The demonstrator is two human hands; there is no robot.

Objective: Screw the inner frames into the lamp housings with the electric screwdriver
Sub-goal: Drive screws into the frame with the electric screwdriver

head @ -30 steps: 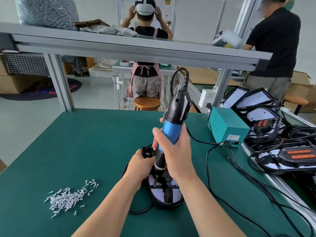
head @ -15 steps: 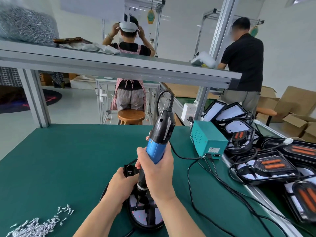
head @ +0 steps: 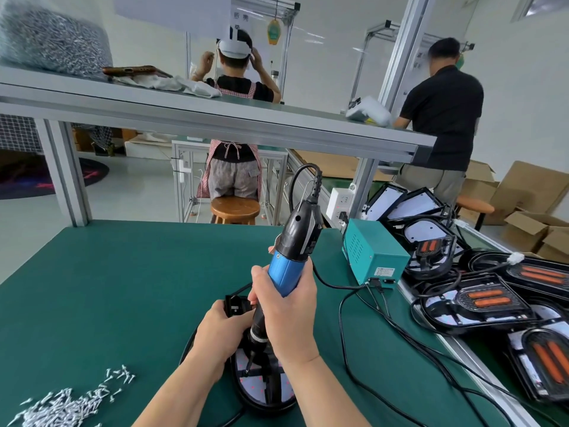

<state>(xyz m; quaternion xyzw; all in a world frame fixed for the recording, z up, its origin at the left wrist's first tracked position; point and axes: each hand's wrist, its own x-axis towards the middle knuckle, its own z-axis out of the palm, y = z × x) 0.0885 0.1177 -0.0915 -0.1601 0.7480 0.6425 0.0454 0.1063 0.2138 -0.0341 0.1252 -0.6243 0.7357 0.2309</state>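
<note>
My right hand (head: pixel 284 315) grips the blue-and-black electric screwdriver (head: pixel 292 251), held nearly upright with its bit down on the black inner frame (head: pixel 271 382) of an oval lamp housing (head: pixel 261 406) lying on the green table. The housing's white LED board shows under the frame. My left hand (head: pixel 220 332) grips the housing's far left edge, next to its black plug bracket (head: pixel 235 305). A heap of small silver screws (head: pixel 70 406) lies at the front left.
A teal power box (head: pixel 374 252) stands right of the tool, its black cables (head: pixel 385 340) trailing over the green table (head: pixel 107 288). Several black lamp housings (head: pixel 483 298) pile up at the right. A metal shelf (head: pixel 215 124) spans overhead. Two people work beyond the bench.
The view has swung up and to the right, so the housing and screws sit lower in frame. Both hands keep their hold and the bit stays on the frame.
</note>
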